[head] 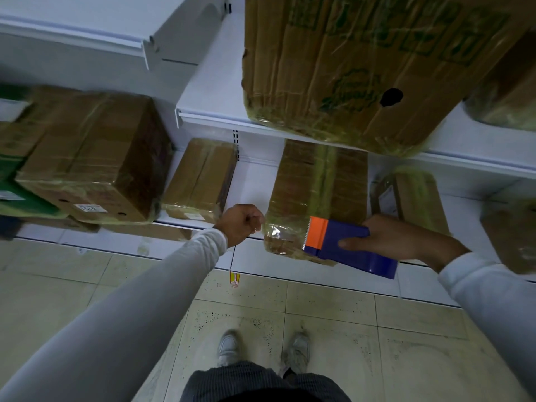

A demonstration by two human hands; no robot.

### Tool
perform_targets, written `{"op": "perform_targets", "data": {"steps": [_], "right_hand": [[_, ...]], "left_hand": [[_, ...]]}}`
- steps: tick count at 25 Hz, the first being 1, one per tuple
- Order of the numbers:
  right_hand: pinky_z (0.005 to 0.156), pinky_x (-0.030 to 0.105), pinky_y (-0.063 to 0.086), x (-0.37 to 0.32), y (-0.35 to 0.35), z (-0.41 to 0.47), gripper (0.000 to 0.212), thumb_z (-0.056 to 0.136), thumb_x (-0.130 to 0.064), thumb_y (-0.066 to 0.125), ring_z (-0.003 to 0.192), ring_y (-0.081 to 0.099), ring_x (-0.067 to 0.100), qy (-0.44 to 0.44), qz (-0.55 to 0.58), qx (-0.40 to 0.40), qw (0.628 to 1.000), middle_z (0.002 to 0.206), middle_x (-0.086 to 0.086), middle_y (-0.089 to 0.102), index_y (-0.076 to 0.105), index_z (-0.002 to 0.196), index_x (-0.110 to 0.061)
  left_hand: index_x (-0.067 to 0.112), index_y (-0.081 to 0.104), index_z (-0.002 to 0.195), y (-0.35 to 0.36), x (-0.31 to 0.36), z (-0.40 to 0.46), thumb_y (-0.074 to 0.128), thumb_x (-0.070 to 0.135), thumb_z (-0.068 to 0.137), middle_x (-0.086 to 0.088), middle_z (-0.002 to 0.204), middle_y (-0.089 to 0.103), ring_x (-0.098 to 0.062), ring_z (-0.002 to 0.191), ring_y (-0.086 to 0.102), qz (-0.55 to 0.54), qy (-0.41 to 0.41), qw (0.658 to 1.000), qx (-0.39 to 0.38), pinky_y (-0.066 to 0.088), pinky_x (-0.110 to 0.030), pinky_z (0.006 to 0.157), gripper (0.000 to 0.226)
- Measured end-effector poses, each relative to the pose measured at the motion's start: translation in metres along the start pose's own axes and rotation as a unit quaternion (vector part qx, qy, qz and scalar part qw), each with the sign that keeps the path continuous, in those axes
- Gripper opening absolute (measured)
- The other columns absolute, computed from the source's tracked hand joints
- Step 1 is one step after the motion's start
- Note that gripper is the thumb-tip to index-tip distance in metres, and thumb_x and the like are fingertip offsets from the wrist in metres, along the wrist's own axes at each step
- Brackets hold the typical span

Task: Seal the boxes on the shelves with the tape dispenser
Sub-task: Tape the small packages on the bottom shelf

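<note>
Our right hand [406, 242] grips the tape dispenser [348, 245], thumb laid along its blue body and fingers wrapped behind, with the orange toothed end pressed against the front upper edge of the middle box [319, 184] on the lower shelf [255, 181]. A clear strip of tape [278, 232] runs from the teeth across that box's front corner toward our left hand [240, 224], which is curled closed and seems to pinch the tape's free end just off the box's left edge; the grip itself is too blurred for us to be sure.

Between this box and the smaller box [200, 181] to its left we see a bare stretch of white shelf, open down to the shelf lip. To the right, another box [412, 198] stands just beside, leaving only a narrow gap. The upper shelf [211, 94] juts out above us, and a large box [348, 68] overhangs its front edge right over the working spot. At far left a bigger taped box [92, 158] sits on a neighbouring shelf. Below the shelf lip lies tiled floor [319, 314], with our shoes [298, 352] well back from the base.

The large box carries green printing and the left box and the right box each bear a white label, but none of it is legible to us.
</note>
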State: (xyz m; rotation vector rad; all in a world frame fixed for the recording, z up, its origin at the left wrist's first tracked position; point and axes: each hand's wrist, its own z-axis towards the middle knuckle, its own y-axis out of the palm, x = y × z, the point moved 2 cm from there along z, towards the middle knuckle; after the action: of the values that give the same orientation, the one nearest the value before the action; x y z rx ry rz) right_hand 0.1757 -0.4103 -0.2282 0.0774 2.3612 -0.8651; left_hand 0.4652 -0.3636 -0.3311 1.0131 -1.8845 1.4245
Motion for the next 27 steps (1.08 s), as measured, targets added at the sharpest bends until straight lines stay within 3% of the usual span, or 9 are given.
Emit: {"op": "perform_targets", "data": {"steps": [2, 5, 8, 11, 15, 19, 21, 24, 27], "right_hand": [[0.063, 0.035, 0.045, -0.004, -0.002, 0.004, 0.055, 0.072, -0.067, 0.06, 0.065, 0.063, 0.019, 0.011, -0.01, -0.001, 1.0, 0.067, 0.004, 0.068, 0.073, 0.083, -0.015], [0.058, 0.026, 0.041, -0.004, -0.002, 0.008, 0.047, 0.076, -0.065, 0.061, 0.054, 0.059, 0.008, 0.02, -0.018, 0.005, 1.0, 0.057, -0.004, 0.064, 0.072, 0.076, -0.019], [0.056, 0.023, 0.04, -0.003, -0.002, 0.007, 0.04, 0.077, -0.064, 0.062, 0.049, 0.058, 0.001, 0.022, -0.019, 0.005, 1.0, 0.054, -0.009, 0.065, 0.07, 0.071, -0.026], [0.057, 0.025, 0.041, -0.001, -0.001, 0.008, 0.044, 0.077, -0.066, 0.061, 0.051, 0.058, 0.006, 0.025, -0.023, 0.009, 0.999, 0.053, -0.006, 0.062, 0.07, 0.074, -0.022], [0.058, 0.028, 0.04, 0.0, 0.003, 0.012, 0.053, 0.08, -0.063, 0.064, 0.058, 0.057, 0.015, 0.035, -0.02, 0.021, 0.999, 0.061, 0.002, 0.061, 0.07, 0.083, -0.01], [0.057, 0.024, 0.04, -0.001, 0.009, 0.012, 0.037, 0.083, -0.059, 0.065, 0.061, 0.058, 0.013, 0.028, -0.022, 0.025, 0.999, 0.067, -0.001, 0.063, 0.065, 0.076, -0.023], [0.06, 0.025, 0.041, 0.001, 0.01, 0.012, 0.035, 0.084, -0.059, 0.065, 0.064, 0.059, 0.015, 0.022, -0.019, 0.029, 0.999, 0.068, 0.0, 0.063, 0.063, 0.076, -0.024], [0.063, 0.026, 0.043, 0.004, 0.009, 0.011, 0.041, 0.085, -0.058, 0.063, 0.068, 0.06, 0.019, 0.025, -0.027, 0.026, 0.999, 0.074, 0.003, 0.064, 0.065, 0.085, -0.017], [0.067, 0.03, 0.045, 0.008, 0.01, 0.01, 0.049, 0.086, -0.058, 0.062, 0.074, 0.063, 0.023, 0.017, -0.036, 0.024, 0.999, 0.079, 0.008, 0.066, 0.067, 0.095, -0.01]], "left_hand": [[0.011, 0.063, 0.107, 0.0, 0.001, 0.001, 0.063, 0.023, 0.09, -0.005, 0.094, 0.065, -0.025, 0.09, 0.063, 0.063, -0.002, 0.997, 0.044, 0.05, -0.037, 0.089, 0.022], [0.016, 0.033, 0.142, -0.009, -0.003, -0.005, 0.068, 0.036, 0.084, -0.001, 0.093, 0.055, -0.019, 0.083, 0.055, 0.1, -0.027, 0.989, 0.109, 0.048, -0.039, 0.091, 0.071], [0.026, 0.028, 0.147, -0.002, 0.001, -0.013, 0.048, 0.043, 0.095, 0.003, 0.072, 0.057, -0.015, 0.068, 0.056, 0.171, 0.1, 0.979, 0.039, 0.051, -0.044, 0.087, 0.058], [0.037, 0.024, 0.147, 0.011, 0.008, -0.011, 0.046, 0.04, 0.097, -0.006, 0.086, 0.069, -0.019, 0.075, 0.063, 0.208, 0.16, 0.964, -0.049, 0.053, -0.034, 0.083, 0.055], [0.037, 0.03, 0.145, 0.02, 0.009, -0.002, 0.041, 0.029, 0.1, -0.013, 0.092, 0.07, -0.026, 0.08, 0.064, 0.207, 0.157, 0.965, 0.023, 0.047, -0.03, 0.079, 0.047], [0.032, 0.021, 0.149, 0.014, 0.006, -0.005, 0.048, 0.055, 0.09, -0.006, 0.087, 0.063, -0.024, 0.078, 0.062, 0.369, 0.155, 0.915, 0.06, 0.051, -0.033, 0.069, 0.069], [0.023, 0.024, 0.149, 0.01, 0.016, 0.004, 0.062, 0.061, 0.078, -0.007, 0.104, 0.059, -0.027, 0.09, 0.059, 0.405, 0.224, 0.879, 0.112, 0.05, -0.038, 0.077, 0.089], [0.016, 0.018, 0.151, 0.03, 0.039, 0.026, 0.062, 0.05, 0.084, -0.012, 0.153, 0.027, -0.031, 0.137, 0.031, 0.425, 0.329, 0.843, -0.035, 0.029, -0.042, 0.111, 0.087], [0.02, 0.009, 0.152, 0.042, 0.041, 0.04, 0.043, 0.04, 0.098, -0.005, 0.16, 0.004, -0.022, 0.147, 0.007, 0.438, 0.306, 0.84, -0.097, 0.006, -0.034, 0.118, 0.067]]}}
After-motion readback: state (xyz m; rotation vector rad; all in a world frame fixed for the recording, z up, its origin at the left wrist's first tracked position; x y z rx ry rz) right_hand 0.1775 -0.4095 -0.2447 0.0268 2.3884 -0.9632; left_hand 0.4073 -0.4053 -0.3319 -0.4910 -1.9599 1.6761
